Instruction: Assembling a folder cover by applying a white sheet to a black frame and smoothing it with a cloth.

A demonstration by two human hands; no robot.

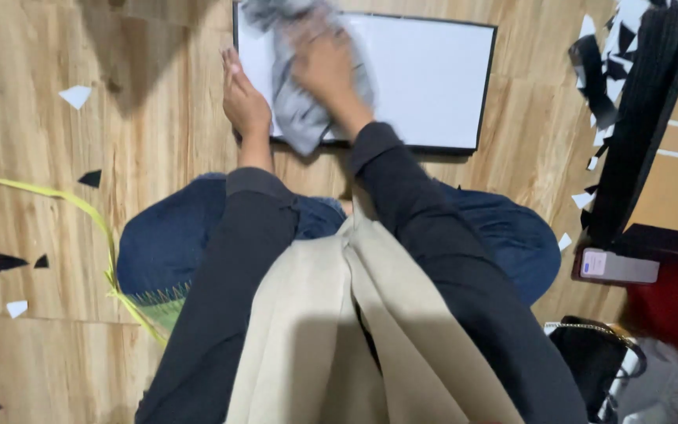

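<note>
My right hand presses flat on a grey cloth atop the whiteboard. My left hand rests open on the whiteboard's left edge. Paper scraps lie left of it, a phone lower right.

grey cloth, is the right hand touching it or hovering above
Touching. The head view shows the right hand pressed flat on the grey cloth, which lies bunched on the white board, with no gap visible.
</note>
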